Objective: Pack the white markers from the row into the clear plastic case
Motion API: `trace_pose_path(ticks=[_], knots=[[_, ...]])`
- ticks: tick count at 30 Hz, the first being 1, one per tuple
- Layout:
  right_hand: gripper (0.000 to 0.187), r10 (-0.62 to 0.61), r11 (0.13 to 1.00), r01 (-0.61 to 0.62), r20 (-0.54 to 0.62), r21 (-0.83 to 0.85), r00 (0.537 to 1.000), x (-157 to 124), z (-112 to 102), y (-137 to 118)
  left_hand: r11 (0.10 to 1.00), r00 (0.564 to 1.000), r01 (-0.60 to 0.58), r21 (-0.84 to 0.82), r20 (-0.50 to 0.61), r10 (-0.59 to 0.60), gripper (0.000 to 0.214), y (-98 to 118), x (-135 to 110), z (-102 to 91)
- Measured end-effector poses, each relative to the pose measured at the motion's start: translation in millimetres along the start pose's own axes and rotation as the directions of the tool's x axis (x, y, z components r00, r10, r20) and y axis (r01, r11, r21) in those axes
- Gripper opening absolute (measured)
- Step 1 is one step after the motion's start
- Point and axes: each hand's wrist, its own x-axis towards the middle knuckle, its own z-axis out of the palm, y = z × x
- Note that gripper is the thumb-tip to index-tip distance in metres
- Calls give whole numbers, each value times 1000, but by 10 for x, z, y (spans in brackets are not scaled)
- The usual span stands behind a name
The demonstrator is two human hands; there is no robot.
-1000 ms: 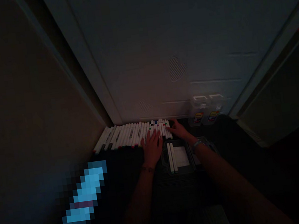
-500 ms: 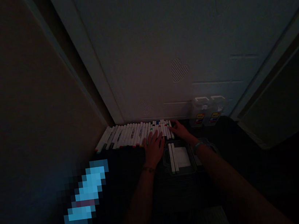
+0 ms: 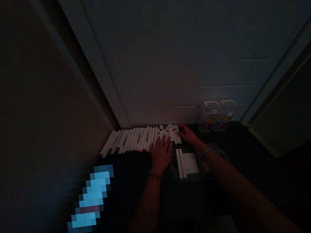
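A long row of white markers [image 3: 134, 140] with coloured bands and caps lies side by side along the base of the pale wall. My left hand [image 3: 162, 154] rests palm down, fingers spread, with the fingertips over the lower ends of markers right of the middle. At the row's right end, my right hand [image 3: 188, 135] touches the last markers with bent fingers; thumb and forefinger look apart, though the dark blurs them. Between my forearms lies an open clear plastic case [image 3: 200, 166]. Two white markers [image 3: 181, 164] lie inside its left half beside a pale card [image 3: 190, 162].
Two clear handled cases [image 3: 209, 119] with colourful labels stand against the wall [image 3: 150, 56] at the right. A lit screen [image 3: 92, 199], pixelated, glows at the lower left. The dark table [image 3: 120, 197] has a corner at right. Light is very dim.
The whole view has shifted slightly, so things sit a little further right. Both hands keep nearly the same places on the marker row.
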Motion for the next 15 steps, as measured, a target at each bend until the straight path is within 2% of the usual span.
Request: trace_pose_path(ticks=[4, 15], knots=[[34, 12, 1000, -12, -22, -26, 1000, -9, 1, -28, 1000, 1000, -20, 7, -12, 20, 39, -10, 3, 12], [43, -7, 991, -9, -122, -134, 992, -19, 32, -63, 995, 995, -99, -18, 10, 99, 39, -19, -9, -3]])
